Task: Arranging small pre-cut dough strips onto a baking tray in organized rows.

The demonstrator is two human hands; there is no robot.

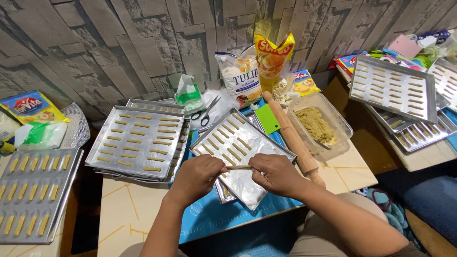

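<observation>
Both hands hold one thin dough stick [238, 167] btwn them, just above the foil tray [240, 154]. Left hand [200, 176] fingers pinched on its left end, right hand [273, 173] fingers pinched on the right end. Tray sits on a blue mat [209, 219] on the counter [128, 209], w/ rows of sticks already on it. Rolling pin [291, 135] just right of tray, tub [321, 124] of dough beside it.

One long wooden rolling pin [294, 135], one clear plastic tub of dough [320, 125], one pair of black-handled scissors [207, 110], one green plastic scraper [267, 119] and two hands, left [199, 175] and right [275, 173], show.
</observation>
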